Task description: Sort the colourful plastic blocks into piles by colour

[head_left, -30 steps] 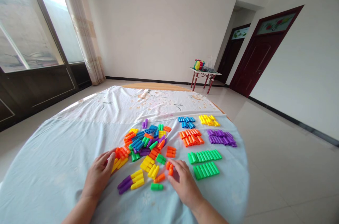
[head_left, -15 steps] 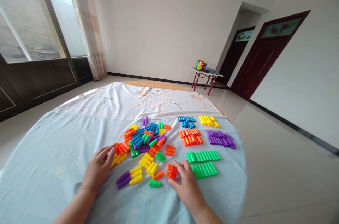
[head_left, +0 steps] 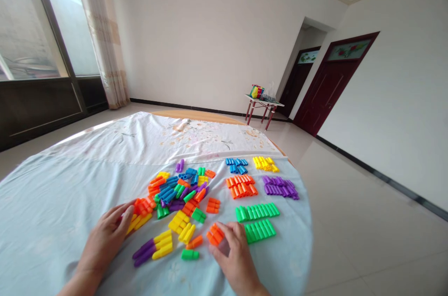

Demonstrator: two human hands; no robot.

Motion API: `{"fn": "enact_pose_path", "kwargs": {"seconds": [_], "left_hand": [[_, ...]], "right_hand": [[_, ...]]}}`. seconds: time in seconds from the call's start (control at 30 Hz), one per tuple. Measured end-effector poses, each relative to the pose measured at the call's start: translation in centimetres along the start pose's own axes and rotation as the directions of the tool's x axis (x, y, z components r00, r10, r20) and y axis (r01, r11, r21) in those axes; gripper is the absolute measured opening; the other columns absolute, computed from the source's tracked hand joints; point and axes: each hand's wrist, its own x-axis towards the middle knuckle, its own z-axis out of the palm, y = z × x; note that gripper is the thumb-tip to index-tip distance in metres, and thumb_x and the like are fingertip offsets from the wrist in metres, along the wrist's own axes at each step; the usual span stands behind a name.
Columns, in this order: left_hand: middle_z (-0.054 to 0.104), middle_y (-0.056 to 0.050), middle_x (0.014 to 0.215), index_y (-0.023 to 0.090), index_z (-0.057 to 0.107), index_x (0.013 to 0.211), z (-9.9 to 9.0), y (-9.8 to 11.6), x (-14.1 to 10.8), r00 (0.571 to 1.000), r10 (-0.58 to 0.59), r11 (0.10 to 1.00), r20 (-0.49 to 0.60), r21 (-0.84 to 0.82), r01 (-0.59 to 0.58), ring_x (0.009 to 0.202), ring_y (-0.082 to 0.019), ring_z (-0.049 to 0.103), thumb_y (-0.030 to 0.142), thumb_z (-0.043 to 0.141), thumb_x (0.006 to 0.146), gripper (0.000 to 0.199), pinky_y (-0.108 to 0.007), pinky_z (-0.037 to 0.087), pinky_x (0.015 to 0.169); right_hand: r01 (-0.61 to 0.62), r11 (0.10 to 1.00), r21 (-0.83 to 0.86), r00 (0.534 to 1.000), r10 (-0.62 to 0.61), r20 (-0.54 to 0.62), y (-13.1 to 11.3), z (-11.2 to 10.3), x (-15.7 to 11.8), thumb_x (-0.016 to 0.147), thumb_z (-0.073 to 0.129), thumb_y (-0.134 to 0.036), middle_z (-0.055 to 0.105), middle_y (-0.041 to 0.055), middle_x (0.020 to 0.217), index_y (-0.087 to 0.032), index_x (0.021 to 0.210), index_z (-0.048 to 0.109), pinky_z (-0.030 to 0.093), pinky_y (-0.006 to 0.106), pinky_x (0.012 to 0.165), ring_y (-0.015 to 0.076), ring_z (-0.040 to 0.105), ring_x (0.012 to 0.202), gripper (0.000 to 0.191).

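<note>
Bullet-shaped plastic building pieces in several colours lie on the cloth. My right hand has thumb and index finger around an orange building piece, low over the cloth. My left hand rests at the left edge of the pile, fingers bent and slightly apart, beside joined orange pieces and yellow pieces; its fingertips are partly hidden. Between the hands lie a purple-and-yellow joined set, a yellow cluster, a single orange piece and a green piece.
Sorted groups stand to the right: green rows, orange, purple, blue and yellow. A mixed pile lies at centre. The round table's cloth is wrinkled. A small side table holds bags.
The whole view has shifted, so the table sits further left and lower. The orange piece at my right fingers has turned. My left hand keeps its place by the pile.
</note>
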Motion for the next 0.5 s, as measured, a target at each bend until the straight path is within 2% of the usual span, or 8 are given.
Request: {"fn": "enact_pose_path", "kwargs": {"seconds": [0.1, 0.23, 0.5], "left_hand": [[0.065, -0.002, 0.107, 0.027, 0.066, 0.099, 0.20, -0.40, 0.15, 1.000, -0.021, 1.000, 0.010, -0.005, 0.021, 0.097, -0.022, 0.060, 0.055, 0.040, 0.076, 0.044, -0.035, 0.045, 0.090], [0.064, -0.002, 0.108, 0.027, 0.065, 0.099, 0.25, -0.61, 0.14, 0.999, -0.029, 0.999, 0.027, -0.018, 0.029, 0.099, -0.023, 0.059, 0.056, 0.039, 0.075, 0.045, -0.036, 0.044, 0.092], [0.064, -0.003, 0.107, 0.027, 0.066, 0.099, 0.09, -0.38, 0.13, 0.999, -0.030, 1.000, 0.025, -0.008, 0.030, 0.099, -0.022, 0.059, 0.057, 0.039, 0.075, 0.047, -0.034, 0.046, 0.090]], "right_hand": [[-0.016, 1.000, -0.026, 0.999, 0.017, 0.043, -0.37, -0.20, 0.13, 0.068, 0.073, -0.025, 0.056, 0.0045, 0.088, -0.026, 0.106, 0.059, 0.050, 0.037, 0.076, 0.0232, 0.056, 0.085, 0.041], [-0.015, 0.999, -0.031, 0.996, 0.017, 0.087, -0.68, -0.38, 0.29, 0.065, 0.075, -0.023, 0.056, 0.0047, 0.091, -0.027, 0.105, 0.059, 0.048, 0.038, 0.078, 0.0241, 0.055, 0.087, 0.042], [0.027, 0.998, -0.055, 0.998, -0.024, 0.050, -0.35, -0.09, 0.23, 0.064, 0.075, -0.023, 0.058, 0.0032, 0.092, -0.028, 0.106, 0.058, 0.048, 0.035, 0.077, 0.0230, 0.056, 0.087, 0.045]]}}
